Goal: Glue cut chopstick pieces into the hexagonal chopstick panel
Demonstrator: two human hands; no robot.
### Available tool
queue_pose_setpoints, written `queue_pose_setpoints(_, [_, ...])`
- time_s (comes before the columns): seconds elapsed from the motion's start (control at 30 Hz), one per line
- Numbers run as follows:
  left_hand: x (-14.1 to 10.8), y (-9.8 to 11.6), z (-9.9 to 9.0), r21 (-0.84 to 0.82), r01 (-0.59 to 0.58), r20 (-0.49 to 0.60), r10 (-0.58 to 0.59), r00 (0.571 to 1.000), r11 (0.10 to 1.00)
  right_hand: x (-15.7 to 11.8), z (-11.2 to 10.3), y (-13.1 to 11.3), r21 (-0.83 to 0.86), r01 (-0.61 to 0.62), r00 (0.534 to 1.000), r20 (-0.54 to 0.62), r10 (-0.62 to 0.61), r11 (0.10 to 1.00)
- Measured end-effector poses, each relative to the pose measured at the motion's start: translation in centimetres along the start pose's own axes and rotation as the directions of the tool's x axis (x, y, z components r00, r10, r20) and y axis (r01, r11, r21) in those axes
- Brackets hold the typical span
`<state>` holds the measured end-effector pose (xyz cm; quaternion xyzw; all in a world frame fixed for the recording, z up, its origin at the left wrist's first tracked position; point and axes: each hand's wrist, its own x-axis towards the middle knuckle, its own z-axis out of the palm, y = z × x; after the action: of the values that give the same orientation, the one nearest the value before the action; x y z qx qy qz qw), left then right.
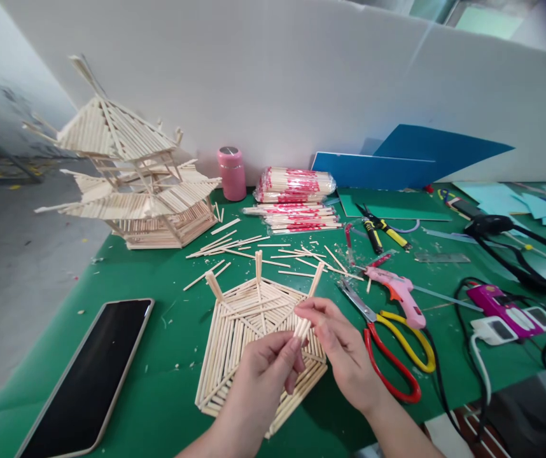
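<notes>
Between my two hands is a short bundle of wooden sticks [302, 328]. My left hand [270, 366] pinches its lower end, while the fingers of my right hand [342, 350] close on its upper end. Under them lies a polygonal stick base [223, 346] made of pale sticks in rows. Three short stick posts [214, 286] stand up along its far edge. My hands cover part of the base's right side. Just right of my right hand lie scissors [378, 318] with one red and one yellow handle.
A stick pagoda model [134, 184] stands at the back left, beside a pink flask [231, 175]. Wrapped stick packs [296, 184] and loose sticks [235, 245] lie behind the base. A phone [86, 375] is at left; a pink glue gun [397, 292], pliers [382, 229] and a power strip [511, 312] are at right.
</notes>
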<state>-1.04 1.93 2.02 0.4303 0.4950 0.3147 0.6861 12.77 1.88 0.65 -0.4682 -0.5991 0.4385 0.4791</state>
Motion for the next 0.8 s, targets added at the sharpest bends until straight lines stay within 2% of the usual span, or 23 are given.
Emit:
queue_pose_setpoints(0.23, [0.14, -0.27, -0.09, -0.054, 0.029, 0.026, -0.028, 0.999, 0.998, -0.18, 0.03, 0.16, -0.004, 0.02, 1.0, 0.013, -0.02, 1.0])
queue_pose_setpoints(0.5, [0.21, -0.33, -0.29, -0.12, 0.018, 0.057, -0.011, 0.998, 0.993, -0.44, 0.03, 0.3, -0.114, 0.096, 0.995, 0.04, -0.092, 0.989])
queue_pose_setpoints(0.67, [0.1, -0.02, -0.36, -0.097, 0.027, 0.044, -0.023, 0.999, 0.995, -0.39, 0.15, 0.44, 0.008, -0.036, 0.999, -0.024, 0.037, 0.999])
queue_pose_setpoints(0.8, [0.11, -0.16, -0.17, 0.051, -0.019, 0.035, 0.018, 0.999, 0.998, -0.05, 0.2, 0.18, 0.107, -0.139, 0.99, -0.005, 0.14, 0.985])
